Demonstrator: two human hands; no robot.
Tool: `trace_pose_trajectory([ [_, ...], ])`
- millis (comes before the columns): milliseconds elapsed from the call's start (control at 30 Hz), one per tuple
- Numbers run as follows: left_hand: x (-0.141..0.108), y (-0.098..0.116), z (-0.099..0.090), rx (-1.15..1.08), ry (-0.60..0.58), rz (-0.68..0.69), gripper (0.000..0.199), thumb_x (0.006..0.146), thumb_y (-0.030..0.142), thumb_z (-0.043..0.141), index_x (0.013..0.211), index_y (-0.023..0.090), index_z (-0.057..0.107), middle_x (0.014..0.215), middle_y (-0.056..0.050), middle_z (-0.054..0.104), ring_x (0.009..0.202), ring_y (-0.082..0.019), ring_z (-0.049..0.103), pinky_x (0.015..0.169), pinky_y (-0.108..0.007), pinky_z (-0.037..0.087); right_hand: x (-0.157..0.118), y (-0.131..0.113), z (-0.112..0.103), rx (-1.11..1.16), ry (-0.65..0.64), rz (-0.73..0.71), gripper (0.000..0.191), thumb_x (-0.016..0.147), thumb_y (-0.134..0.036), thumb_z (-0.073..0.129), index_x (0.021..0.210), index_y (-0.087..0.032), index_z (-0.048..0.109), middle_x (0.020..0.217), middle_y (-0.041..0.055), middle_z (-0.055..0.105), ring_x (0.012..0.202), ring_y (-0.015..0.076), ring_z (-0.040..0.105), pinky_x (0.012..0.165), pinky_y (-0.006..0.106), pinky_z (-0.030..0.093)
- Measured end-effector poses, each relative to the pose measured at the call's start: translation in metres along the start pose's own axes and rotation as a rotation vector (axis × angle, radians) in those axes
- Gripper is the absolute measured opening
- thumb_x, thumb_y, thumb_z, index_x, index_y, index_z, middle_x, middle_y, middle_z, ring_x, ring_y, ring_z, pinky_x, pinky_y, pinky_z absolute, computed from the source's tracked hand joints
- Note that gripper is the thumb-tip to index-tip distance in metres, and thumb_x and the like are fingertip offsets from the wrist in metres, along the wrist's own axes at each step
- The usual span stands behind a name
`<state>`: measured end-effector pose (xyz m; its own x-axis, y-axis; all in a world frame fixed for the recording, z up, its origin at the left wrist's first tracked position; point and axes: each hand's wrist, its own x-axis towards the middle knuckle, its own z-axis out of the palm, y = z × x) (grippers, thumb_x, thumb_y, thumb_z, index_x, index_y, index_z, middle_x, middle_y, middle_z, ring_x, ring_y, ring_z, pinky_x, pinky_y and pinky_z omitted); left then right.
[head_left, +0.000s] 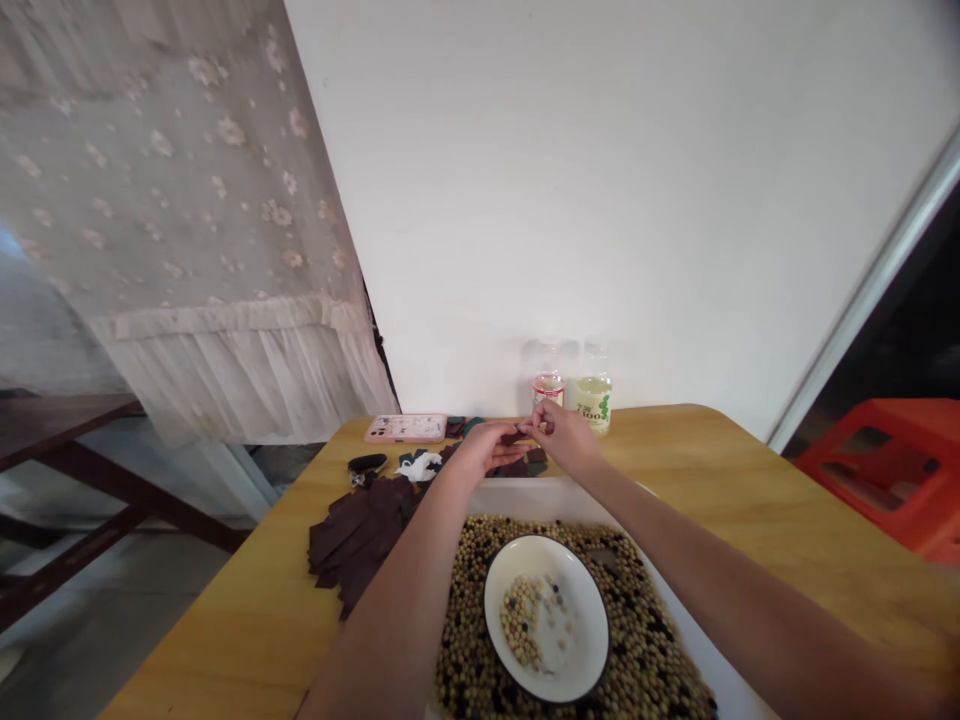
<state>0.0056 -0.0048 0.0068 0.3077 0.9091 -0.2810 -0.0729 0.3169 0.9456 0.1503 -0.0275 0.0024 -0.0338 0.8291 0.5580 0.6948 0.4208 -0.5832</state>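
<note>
The left hand and right hand meet over the far edge of the white tray, their fingers pinched on one small dark strip, its long axis running roughly left to right. Two bottles stand just beyond. One white bowl sits on the beans; a heap of dark pieces lies on the table.

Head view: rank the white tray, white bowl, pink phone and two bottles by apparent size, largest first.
1. White tray
2. White bowl
3. Pink phone

The red-labelled bottle and green-labelled bottle look alike; standing at the table's far edge, they cannot be surely ranked against the phone.
</note>
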Motion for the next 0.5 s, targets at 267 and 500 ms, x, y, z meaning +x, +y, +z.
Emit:
trace_pose_trajectory([
  [267,0.0003,-0.0001,-0.0012,0.008,-0.010,0.000,0.012,0.070,0.017,0.054,0.079,0.015,0.060,0.084,-0.007,0.068,0.072,-0.016,0.065,0.065,-0.023,0.052,0.0004,0.0020,0.0001,0.025,0.002,0.030,0.013,0.072,-0.029,0.054,0.066,-0.022,0.045,0.068,-0.0039,0.064,0.057,0.0122,0.057,0.052,0.022,0.039],
  [500,-0.0009,0.0004,-0.0010,-0.002,-0.022,0.002,0.013,0.071,0.018,0.051,0.081,0.014,0.060,0.090,-0.009,0.068,0.068,-0.015,0.065,0.063,-0.024,0.052,0.0032,0.0077,-0.0017,0.035,0.064,0.115,0.016,0.071,-0.028,0.056,0.064,-0.022,0.044,0.073,-0.0023,0.066,0.062,0.0142,0.060,0.059,0.026,0.044],
])
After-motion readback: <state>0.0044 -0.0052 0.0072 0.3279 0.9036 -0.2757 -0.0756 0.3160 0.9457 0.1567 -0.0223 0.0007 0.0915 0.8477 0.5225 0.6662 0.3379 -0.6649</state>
